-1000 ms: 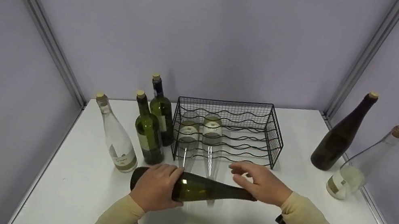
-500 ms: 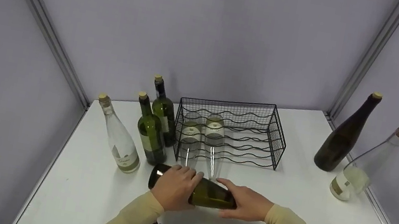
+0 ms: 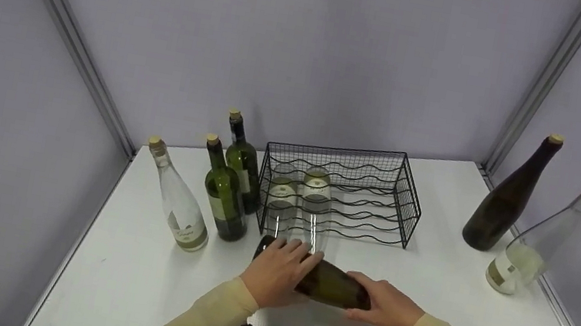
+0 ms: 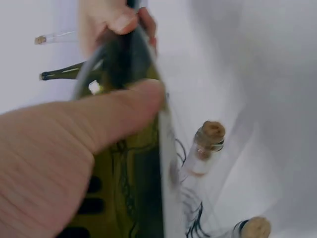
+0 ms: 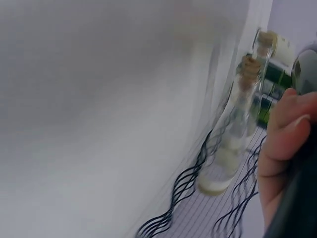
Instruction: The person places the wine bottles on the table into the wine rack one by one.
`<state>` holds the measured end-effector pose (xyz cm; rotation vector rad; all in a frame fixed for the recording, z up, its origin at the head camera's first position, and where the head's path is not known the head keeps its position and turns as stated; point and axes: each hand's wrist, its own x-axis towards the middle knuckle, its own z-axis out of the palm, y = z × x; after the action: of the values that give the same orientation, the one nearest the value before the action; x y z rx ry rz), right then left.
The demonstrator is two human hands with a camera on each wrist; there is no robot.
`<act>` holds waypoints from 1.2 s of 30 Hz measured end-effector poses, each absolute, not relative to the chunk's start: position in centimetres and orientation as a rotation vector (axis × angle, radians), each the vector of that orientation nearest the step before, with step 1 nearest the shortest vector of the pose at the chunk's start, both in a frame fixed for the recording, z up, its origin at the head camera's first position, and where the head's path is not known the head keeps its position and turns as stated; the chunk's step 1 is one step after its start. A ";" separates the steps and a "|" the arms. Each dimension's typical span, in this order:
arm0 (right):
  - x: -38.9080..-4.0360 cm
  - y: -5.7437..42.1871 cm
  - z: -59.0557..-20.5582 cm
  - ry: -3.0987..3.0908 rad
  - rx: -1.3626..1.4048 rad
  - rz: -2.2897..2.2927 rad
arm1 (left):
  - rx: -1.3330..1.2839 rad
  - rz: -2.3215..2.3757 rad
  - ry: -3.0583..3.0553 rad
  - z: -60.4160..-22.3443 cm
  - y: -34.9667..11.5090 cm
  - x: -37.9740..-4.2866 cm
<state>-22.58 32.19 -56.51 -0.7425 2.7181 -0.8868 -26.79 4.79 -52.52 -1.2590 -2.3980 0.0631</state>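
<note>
A dark green wine bottle (image 3: pixel 331 285) is held sideways above the white table, in front of a black wire wine rack (image 3: pixel 368 165). My left hand (image 3: pixel 276 277) grips its body near the base, with the thumb across the glass (image 4: pixel 106 163) in the left wrist view. My right hand (image 3: pixel 387 307) holds the neck end, and its fingers hide the neck and mouth. In the rack's left part lie two clear bottles (image 3: pixel 285 193) with white labels, their necks pointing towards me; corks (image 4: pixel 214 130) show in the left wrist view.
Left of the rack stand a clear corked bottle (image 3: pixel 180 209) and two green corked bottles (image 3: pixel 223 205). A dark brown bottle (image 3: pixel 501 206) and a clear bottle (image 3: pixel 517 266) stand at the right. Grey walls (image 3: pixel 346 47) enclose the table (image 3: pixel 136 291) at the back and sides.
My right hand, which was loose beside the neck, has taken hold of the neck end. Both hands and the bottle have shifted right, and the bottle's neck end now points slightly towards me.
</note>
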 end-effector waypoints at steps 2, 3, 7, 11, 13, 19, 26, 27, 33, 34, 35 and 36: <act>-22.3 33.5 -57.1 2.737 -0.672 -0.913 | -1.229 -0.013 -2.400 -52.0 4.4 -27.2; -22.2 34.2 -57.4 2.744 -0.633 -0.928 | -1.212 -0.049 -2.407 -51.7 4.2 -27.6; -21.5 36.9 -58.2 2.796 -0.499 -0.958 | -1.127 -0.139 -2.506 -51.1 3.3 -29.9; -20.8 39.3 -58.6 2.842 -0.389 -0.949 | -1.048 -0.183 -2.642 -51.3 2.9 -32.5; -20.5 40.3 -58.7 2.843 -0.333 -0.951 | -1.025 -0.184 -2.699 -51.5 2.7 -33.7; -20.3 42.2 -59.3 2.805 -0.163 -0.984 | -0.990 -0.039 -2.837 -51.9 2.1 -36.3; -20.6 43.1 -59.7 2.825 -0.068 -0.960 | -1.042 0.220 -2.900 -53.3 2.8 -38.0; -20.7 43.2 -59.7 2.831 -0.066 -0.959 | -1.048 0.237 -2.905 -53.6 3.0 -38.2; -21.2 43.1 -60.0 2.853 0.005 -0.998 | -0.978 0.347 -2.933 -54.7 4.2 -39.1; -21.3 42.9 -60.1 2.835 0.037 -1.025 | -0.958 0.340 -2.943 -54.7 4.3 -39.3; -21.5 42.7 -60.1 2.814 0.082 -1.064 | -0.933 0.312 -2.958 -54.8 4.5 -39.5; -21.6 42.4 -60.2 2.796 0.123 -1.101 | -0.906 0.268 -2.976 -54.9 4.6 -39.7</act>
<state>-21.63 42.38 -60.24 0.1234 2.7960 -1.1011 -39.69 4.57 -54.86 -0.9056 -2.9757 0.2680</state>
